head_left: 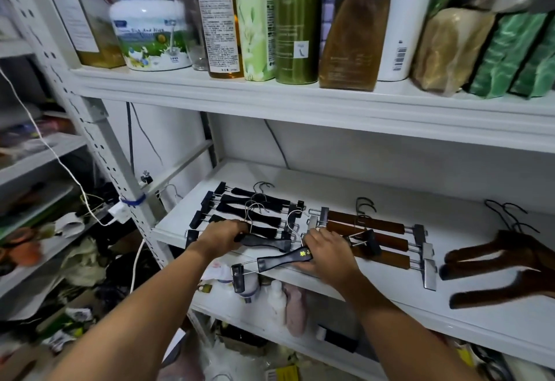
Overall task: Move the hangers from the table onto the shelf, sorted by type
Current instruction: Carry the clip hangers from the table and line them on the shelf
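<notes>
On the white middle shelf (390, 200) lie three groups of hangers. At the left is a row of several black clip hangers (255, 203). My left hand (222, 235) grips the nearest one in that row (267, 242). My right hand (327, 253) holds another black clip hanger (279, 259) tilted over the shelf's front edge, one clip hanging past it. Beside my right hand lie three brown wooden clip hangers (375, 235). Dark brown velvety hangers (504, 263) lie at the far right.
The shelf above (270, 95) is packed with bottles, a tub (150, 29) and packets. Below the front edge stand small bottles (279, 299) and clutter. A perforated white upright (114, 164) and white cables (60, 164) run at the left, with cluttered shelves beyond.
</notes>
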Action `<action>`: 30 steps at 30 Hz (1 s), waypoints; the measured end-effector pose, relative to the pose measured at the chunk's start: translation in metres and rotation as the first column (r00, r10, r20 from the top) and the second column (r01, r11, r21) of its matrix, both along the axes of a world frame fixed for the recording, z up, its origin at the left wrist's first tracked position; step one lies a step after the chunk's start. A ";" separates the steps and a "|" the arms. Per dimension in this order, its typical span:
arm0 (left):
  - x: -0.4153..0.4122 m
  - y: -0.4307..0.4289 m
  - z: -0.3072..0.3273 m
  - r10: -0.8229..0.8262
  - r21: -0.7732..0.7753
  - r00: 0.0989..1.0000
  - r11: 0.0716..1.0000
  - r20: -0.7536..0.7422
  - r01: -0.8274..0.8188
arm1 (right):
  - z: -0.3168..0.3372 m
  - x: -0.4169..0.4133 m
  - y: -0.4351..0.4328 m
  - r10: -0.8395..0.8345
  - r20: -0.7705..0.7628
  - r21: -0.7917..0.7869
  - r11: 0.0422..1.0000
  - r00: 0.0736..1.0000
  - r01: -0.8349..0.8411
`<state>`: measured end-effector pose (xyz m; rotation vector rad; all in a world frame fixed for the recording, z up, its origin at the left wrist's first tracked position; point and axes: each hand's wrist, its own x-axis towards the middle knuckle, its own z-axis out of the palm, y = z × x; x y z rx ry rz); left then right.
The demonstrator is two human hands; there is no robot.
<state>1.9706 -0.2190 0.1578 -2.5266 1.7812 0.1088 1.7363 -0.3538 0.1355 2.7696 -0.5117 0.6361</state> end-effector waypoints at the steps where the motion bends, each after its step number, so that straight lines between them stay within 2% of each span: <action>1: 0.004 -0.002 -0.002 -0.004 0.007 1.000 1.000 -0.004 0.004 | -0.001 0.004 0.001 -0.006 0.000 0.007 1.000 1.000 0.006; 4: 0.015 -0.007 -0.011 -0.027 0.039 1.000 0.999 -0.015 0.028 | -0.003 0.014 0.001 -0.014 -0.003 0.002 1.000 1.000 0.014; 10: 0.044 -0.012 -0.024 -0.097 0.062 0.993 0.993 -0.060 0.101 | -0.009 0.032 0.012 -0.125 -0.122 0.068 0.989 0.985 0.133; 14: 0.060 -0.016 -0.027 -0.163 0.039 0.984 0.985 -0.068 0.166 | -0.007 0.048 0.028 -0.141 -0.181 0.207 0.962 0.973 0.178; 19: 0.073 -0.019 -0.032 -0.248 0.063 0.968 0.966 -0.040 0.250 | -0.018 0.072 0.046 -0.239 -0.139 0.080 0.965 0.961 0.251; 23: 0.078 -0.018 -0.036 -0.244 -0.054 0.956 0.970 -0.165 0.238 | -0.030 0.089 0.058 -0.292 -0.121 0.099 0.947 0.949 0.305; 30: 0.097 -0.015 -0.029 -0.309 -0.181 0.911 0.946 -0.272 0.267 | -0.038 0.139 0.082 -0.388 -0.147 0.223 0.883 0.910 0.413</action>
